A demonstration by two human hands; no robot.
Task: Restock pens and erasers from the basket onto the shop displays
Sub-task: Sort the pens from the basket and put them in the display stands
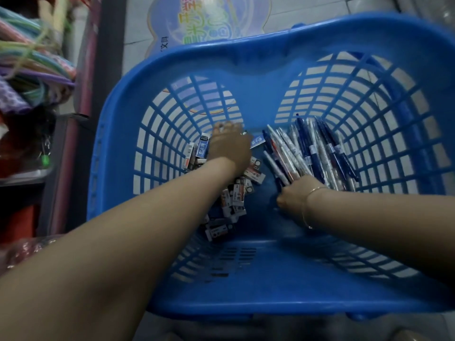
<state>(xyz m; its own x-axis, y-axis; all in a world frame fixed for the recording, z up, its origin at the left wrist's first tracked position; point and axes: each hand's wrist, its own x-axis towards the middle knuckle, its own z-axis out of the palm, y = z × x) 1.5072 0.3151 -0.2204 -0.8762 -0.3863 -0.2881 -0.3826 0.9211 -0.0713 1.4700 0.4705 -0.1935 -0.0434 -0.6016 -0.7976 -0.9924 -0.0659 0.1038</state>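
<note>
Blue basket (118,134): both hands down among the stock.
Left hand (230,146) lies on the erasers (236,193), grip hidden; right hand (293,195) curls round pens' (317,151) ends; better to gather one aligned bundle, then lift clear of the mesh.

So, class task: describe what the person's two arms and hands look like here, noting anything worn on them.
Both forearms are bare, with no sleeves in view. The right hand has a thin gold-coloured bracelet around its wrist. The left hand seems to carry a small ring on one finger, though it is too blurred to be sure. No gloves or watch show.
</note>
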